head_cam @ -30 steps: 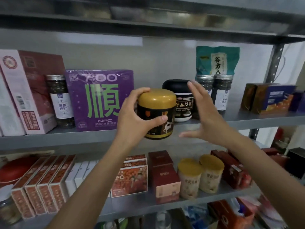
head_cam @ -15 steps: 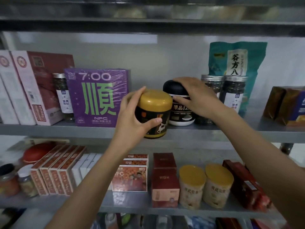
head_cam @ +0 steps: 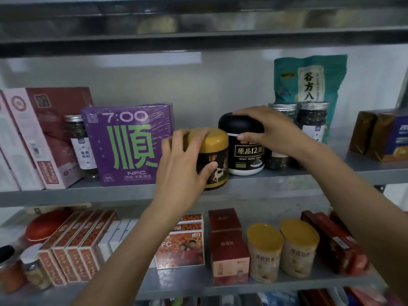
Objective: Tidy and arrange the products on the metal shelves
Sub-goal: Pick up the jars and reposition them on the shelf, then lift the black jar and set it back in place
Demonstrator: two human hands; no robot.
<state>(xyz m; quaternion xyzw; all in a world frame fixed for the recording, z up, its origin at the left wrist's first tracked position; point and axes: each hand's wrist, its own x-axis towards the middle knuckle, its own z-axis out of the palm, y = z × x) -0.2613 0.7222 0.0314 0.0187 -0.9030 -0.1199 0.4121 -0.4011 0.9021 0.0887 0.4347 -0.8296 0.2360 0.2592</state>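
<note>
Your left hand (head_cam: 183, 164): it grips the gold-lid jar (head_cam: 215, 159).
Your right hand (head_cam: 271, 129): it holds the black jar (head_cam: 244, 149), just right of the gold one.

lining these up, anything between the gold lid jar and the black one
Nothing visible. The gold-lidded jar in the left hand stands right beside the black-lidded jar held by the right hand, slightly in front.

The left half of the gold-lidded jar (head_cam: 217, 149) is covered by the left hand (head_cam: 183, 171); right of that jar, the base of the teal pouch (head_cam: 284, 89) is hidden behind glass jars (head_cam: 313, 120).
</note>
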